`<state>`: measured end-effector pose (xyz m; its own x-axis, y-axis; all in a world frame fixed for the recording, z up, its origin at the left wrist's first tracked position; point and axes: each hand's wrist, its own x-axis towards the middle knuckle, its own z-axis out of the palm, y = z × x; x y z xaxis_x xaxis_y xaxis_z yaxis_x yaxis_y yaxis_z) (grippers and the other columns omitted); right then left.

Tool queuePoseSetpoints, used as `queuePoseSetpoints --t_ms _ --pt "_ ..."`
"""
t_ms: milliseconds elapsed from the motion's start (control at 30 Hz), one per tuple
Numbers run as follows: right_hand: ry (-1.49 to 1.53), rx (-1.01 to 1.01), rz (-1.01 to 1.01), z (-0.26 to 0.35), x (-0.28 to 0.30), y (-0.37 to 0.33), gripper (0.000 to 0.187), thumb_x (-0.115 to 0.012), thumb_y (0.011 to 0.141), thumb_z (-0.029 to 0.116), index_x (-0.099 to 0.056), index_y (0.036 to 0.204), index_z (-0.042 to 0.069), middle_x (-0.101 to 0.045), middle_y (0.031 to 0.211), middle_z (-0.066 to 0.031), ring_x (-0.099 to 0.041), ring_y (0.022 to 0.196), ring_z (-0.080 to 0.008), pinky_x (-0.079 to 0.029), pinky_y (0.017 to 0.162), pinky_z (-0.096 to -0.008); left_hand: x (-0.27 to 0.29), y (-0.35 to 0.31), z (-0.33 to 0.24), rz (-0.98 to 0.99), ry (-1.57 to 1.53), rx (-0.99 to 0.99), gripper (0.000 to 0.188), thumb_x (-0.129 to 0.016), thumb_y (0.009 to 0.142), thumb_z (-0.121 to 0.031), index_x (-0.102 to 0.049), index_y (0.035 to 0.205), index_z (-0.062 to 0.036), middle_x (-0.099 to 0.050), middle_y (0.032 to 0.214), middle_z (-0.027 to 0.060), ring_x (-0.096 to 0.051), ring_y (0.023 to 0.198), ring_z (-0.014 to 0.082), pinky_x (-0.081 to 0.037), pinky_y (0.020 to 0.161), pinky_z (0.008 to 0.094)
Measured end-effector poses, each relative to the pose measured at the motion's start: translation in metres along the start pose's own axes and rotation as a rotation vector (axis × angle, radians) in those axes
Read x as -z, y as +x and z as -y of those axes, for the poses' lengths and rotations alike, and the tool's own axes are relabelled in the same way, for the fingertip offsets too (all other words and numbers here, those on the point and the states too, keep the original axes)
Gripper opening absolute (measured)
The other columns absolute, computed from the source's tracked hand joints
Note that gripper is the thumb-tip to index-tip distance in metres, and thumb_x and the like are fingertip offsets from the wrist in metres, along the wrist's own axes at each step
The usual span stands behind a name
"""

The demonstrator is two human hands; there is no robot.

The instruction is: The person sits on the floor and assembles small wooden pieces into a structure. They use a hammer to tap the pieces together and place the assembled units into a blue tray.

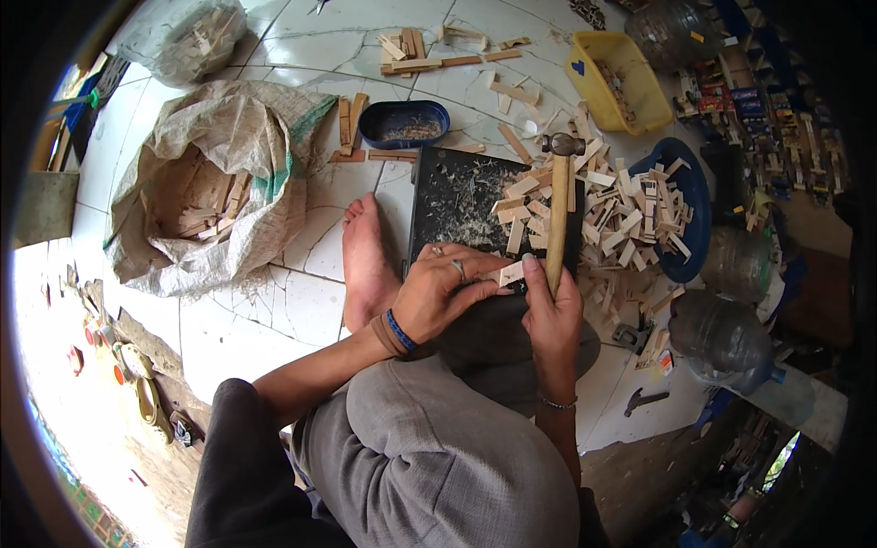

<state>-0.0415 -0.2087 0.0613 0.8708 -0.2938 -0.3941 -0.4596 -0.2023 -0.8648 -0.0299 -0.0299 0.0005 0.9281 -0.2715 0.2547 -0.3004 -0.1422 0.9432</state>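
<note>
My right hand [554,315] is closed round the pale wooden handle of a hammer [559,205], which stands head up and away from me. Its thumb also touches a small pale wooden block [512,273] with dark marks on its face. From the other side, my left hand [446,285], with rings on its fingers, pinches that block near its thumb and fingertips. Both hands meet over the near part of a black board [452,196] strewn with wood shavings. Several loose wooden blocks [523,187] lie on the board beyond my hands.
Right of the board, a blue basin [699,233] stands beside heaped blocks. Farther off are a yellow tub [585,91] and a small blue tray [367,128]. A woven sack [247,119] holding wood scraps sits at left. Another hammer [647,399] and large plastic bottles [722,329] lie at right.
</note>
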Motion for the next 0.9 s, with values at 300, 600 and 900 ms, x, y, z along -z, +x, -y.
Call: queuePoseSetpoints --t_ms 300,600,900 --pt "-0.069 0.038 -0.003 -0.003 0.001 0.003 0.029 -0.069 0.105 0.032 -0.070 0.101 0.003 -0.049 0.065 0.0063 -0.041 0.051 -0.0028 -0.033 0.045 -0.0244 0.001 0.001 -0.002 -0.009 0.048 -0.055 0.031 -0.079 0.091 -0.011 -0.074 0.121 -0.0049 -0.078 0.110 0.0111 -0.073 0.102 0.0278 -0.047 0.097 0.0383" --pt "-0.115 0.054 0.005 -0.004 0.003 0.006 0.031 -0.069 0.105 0.032 -0.070 0.100 0.001 -0.052 0.065 0.0043 -0.043 0.052 -0.0042 -0.035 0.047 -0.0253 0.002 0.000 -0.003 -0.005 0.082 -0.055 0.031 -0.078 0.091 -0.014 -0.074 0.121 -0.0057 -0.078 0.109 0.0104 -0.073 0.102 0.0273 -0.047 0.097 0.0385" --pt "-0.211 0.192 -0.131 -0.010 0.011 -0.011 0.039 -0.058 0.109 0.023 -0.060 0.141 0.000 -0.066 0.087 -0.0056 -0.056 0.074 -0.0103 -0.048 0.065 -0.0291 -0.001 -0.003 0.003 0.000 0.057 -0.003 0.029 -0.077 0.093 -0.021 -0.077 0.120 -0.0103 -0.078 0.111 0.0054 -0.071 0.106 0.0231 -0.043 0.097 0.0390"
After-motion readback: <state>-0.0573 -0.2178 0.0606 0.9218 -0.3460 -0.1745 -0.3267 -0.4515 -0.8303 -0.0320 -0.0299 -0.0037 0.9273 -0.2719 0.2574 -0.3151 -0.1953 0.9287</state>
